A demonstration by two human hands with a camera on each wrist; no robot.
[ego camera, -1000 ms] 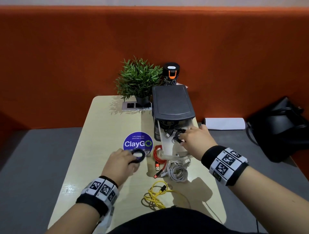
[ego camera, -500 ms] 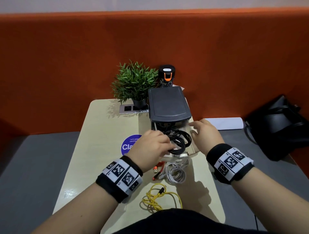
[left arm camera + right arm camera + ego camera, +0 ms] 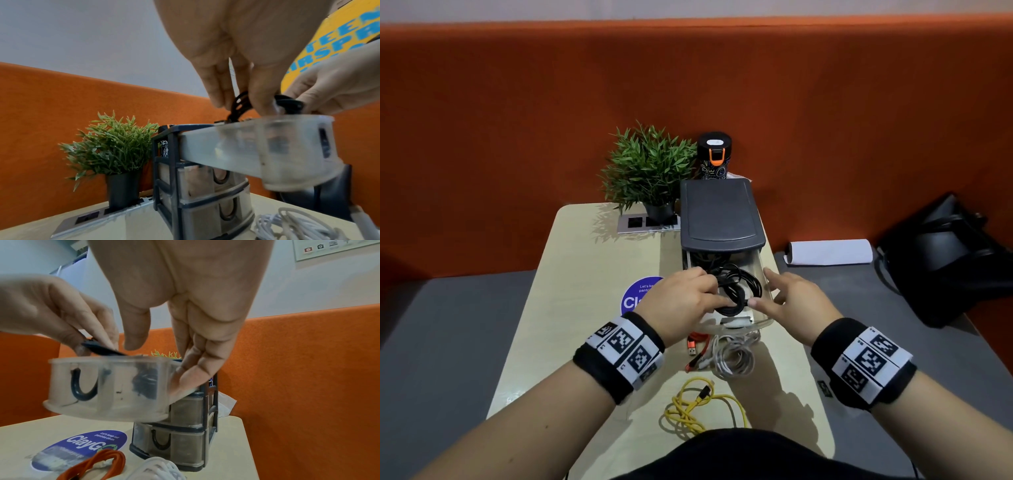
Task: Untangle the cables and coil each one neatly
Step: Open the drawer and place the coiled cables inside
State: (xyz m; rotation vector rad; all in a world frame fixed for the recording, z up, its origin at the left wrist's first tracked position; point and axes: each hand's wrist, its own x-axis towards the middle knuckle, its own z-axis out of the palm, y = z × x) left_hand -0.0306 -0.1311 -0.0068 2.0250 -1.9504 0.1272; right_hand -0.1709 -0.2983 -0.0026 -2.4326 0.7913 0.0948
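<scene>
— What was seen beyond the grip?
— A potted plant (image 3: 650,168) and a black tumbler (image 3: 715,156) were set against an orange partition (image 3: 825,120).
— And to its right?
— A white paper roll (image 3: 830,252) and a black bag (image 3: 948,253) were noted, well apart from it.

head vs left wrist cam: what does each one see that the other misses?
Head only: the tangled yellow cable near the table's front edge, the orange flat cable, the round blue ClayGo sticker, and the black bag on the grey seat.

Left wrist only: the lower translucent drawers with dark U-shaped handles under the open one.

Both: the left hand pinching the coiled black cable over the pulled-out clear top drawer, the right hand, the bundled white cable, the green potted plant.
</scene>
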